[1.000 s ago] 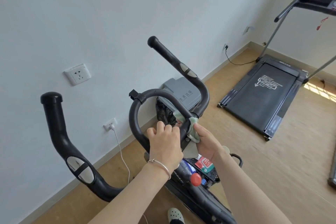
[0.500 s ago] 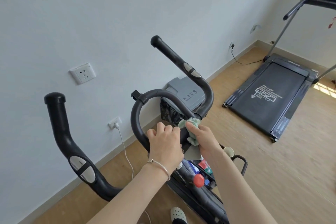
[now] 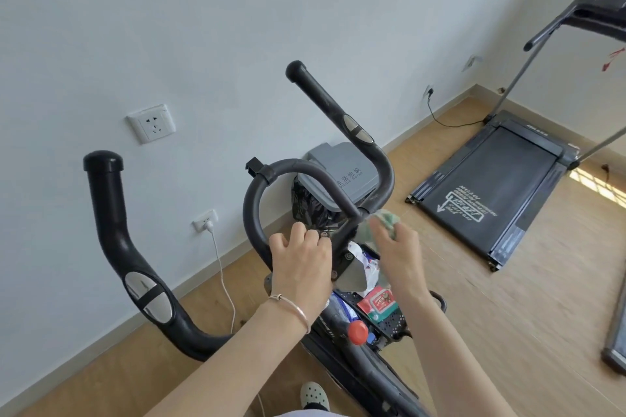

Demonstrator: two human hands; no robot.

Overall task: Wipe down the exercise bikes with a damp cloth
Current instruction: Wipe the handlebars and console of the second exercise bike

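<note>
We are gripping the loop bar of the exercise bike [image 3: 252, 210] with our left hand [image 3: 301, 264], fingers curling round it, right hand [image 3: 399, 249] pinching the green cloth [image 3: 386, 217] against the bar junction, wood floor [image 3: 508, 315] stretching toward the treadmill [image 3: 491, 186].

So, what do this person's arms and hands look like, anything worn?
The left forearm and right forearm are bare, with no sleeves in view. The left hand and right hand wear no gloves, and no rings show. A thin, pale metal bangle with a small knot-like detail circles the left wrist.
</note>
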